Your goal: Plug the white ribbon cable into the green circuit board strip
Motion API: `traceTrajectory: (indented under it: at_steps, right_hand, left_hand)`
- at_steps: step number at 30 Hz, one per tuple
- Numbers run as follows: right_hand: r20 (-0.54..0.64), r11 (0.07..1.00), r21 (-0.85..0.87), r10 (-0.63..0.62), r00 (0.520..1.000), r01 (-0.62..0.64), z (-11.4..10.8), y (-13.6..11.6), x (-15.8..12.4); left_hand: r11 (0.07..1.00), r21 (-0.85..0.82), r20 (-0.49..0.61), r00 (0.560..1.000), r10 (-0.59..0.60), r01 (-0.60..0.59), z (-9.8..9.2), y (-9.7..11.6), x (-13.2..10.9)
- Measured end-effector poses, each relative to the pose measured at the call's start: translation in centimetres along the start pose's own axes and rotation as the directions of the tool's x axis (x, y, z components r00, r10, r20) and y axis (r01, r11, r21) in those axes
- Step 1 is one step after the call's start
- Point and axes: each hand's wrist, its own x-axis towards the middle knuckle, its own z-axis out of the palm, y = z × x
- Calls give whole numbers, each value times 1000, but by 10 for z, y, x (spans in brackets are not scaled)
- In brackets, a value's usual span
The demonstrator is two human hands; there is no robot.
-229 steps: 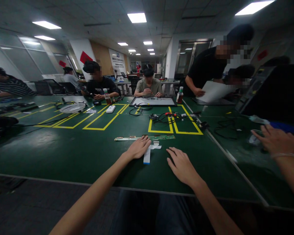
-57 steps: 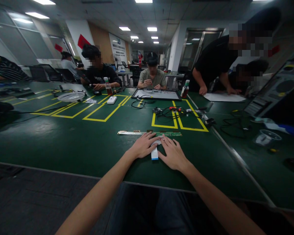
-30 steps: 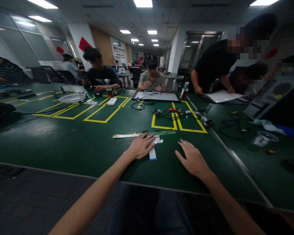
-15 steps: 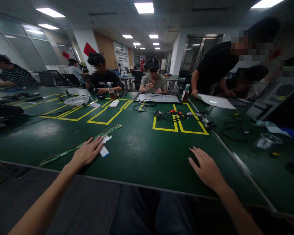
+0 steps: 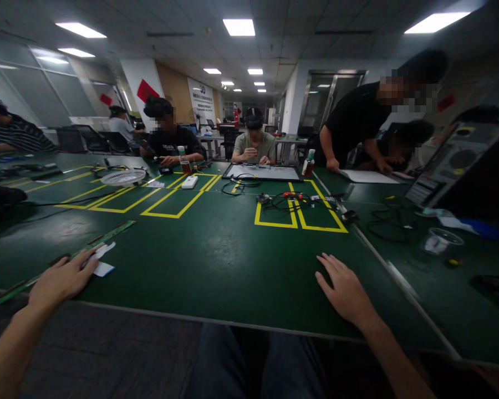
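Note:
My left hand (image 5: 62, 279) lies flat with fingers stretched out on a long, narrow green circuit strip (image 5: 110, 233) at the near left edge of the dark green table (image 5: 216, 260). A white flat ribbon cable with a blue tip (image 5: 102, 260) sticks out from under my fingertips. The strip runs diagonally, its near end reaching past the table edge. My right hand (image 5: 344, 289) rests open and palm down on the bare mat to the right, touching nothing else.
Yellow tape rectangles (image 5: 299, 213) mark the mat ahead, with tangled cables (image 5: 291, 199), a white fan guard (image 5: 122, 177), a framed panel (image 5: 261, 172) and bottles. Several people sit or lean at the far side. A clear cup (image 5: 441, 241) and a computer case (image 5: 461, 166) stand right.
My left hand has slid the circuit strip and its ribbon cable from the middle of the table far to the left, turning it diagonal. My right hand drew apart to the right and stayed flat.

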Motion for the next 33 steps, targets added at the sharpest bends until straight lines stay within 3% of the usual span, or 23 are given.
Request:
traceTrajectory:
  at_steps: [3,10,18,21,27,33]
  right_hand:
    - [1,1000,-5,1,1000,0,-1,-1,0]
    - [-28,1000,-6,-14,999,14,2,0,0]
    - [-24,1000,-20,-13,1000,12,6,5,1]
    - [-19,1000,-28,-10,1000,10,5,4,0]
    - [-14,1000,-28,-9,1000,8,3,2,0]
    - [-12,1000,-20,0,1000,0,3,1,0]
  left_hand:
    - [998,9,26,997,-67,67,-3,9,-4]
    - [994,-49,25,995,-99,100,-6,14,-4]
    - [995,-82,-95,993,-68,60,-24,30,-22]
    - [990,-138,-72,997,-35,24,-27,36,-26]
    - [983,-127,73,987,146,-136,1,27,-15]
    - [978,-126,68,982,176,-166,13,38,-17]
